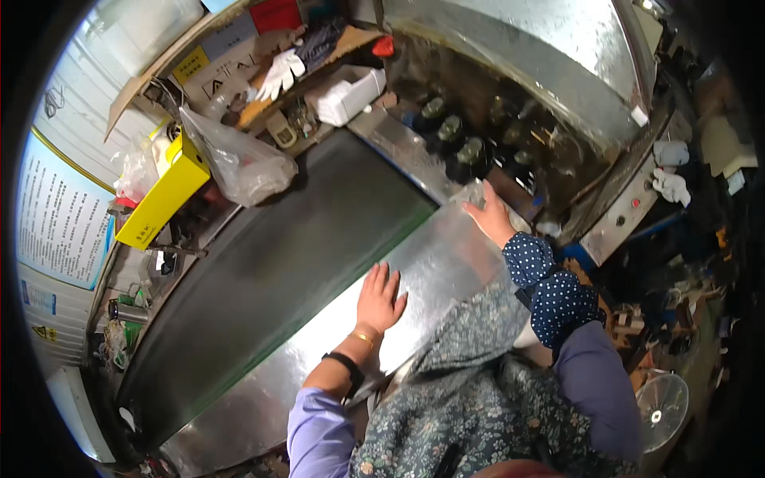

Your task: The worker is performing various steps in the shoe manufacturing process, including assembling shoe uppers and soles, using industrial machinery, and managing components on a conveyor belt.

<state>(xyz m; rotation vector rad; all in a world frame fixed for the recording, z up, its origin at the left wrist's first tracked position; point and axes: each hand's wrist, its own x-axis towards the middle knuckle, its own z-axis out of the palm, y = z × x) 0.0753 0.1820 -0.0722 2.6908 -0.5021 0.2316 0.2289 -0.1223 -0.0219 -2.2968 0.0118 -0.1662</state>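
My left hand (380,299) lies flat with fingers stretched on a shiny metal ledge (335,334), close to its far edge; nothing is in it. Farther right, my right hand (491,217) rests at the ledge's right end with fingers and thumb apart, and I see nothing in its grasp. A bracelet and a black band circle my left wrist, while a dotted dark sleeve cover (550,291) wraps my right forearm. Just beyond the ledge stretches a wide dark belt (287,247), bare on top.
Along the belt's far side stand a yellow box (165,191), a clear plastic bag (247,167), a white glove (280,76) and a white tray (347,94). Several rounded fittings (470,150) sit in a dirty machine bay. A control panel (621,219) is at right, above a fan (661,410).
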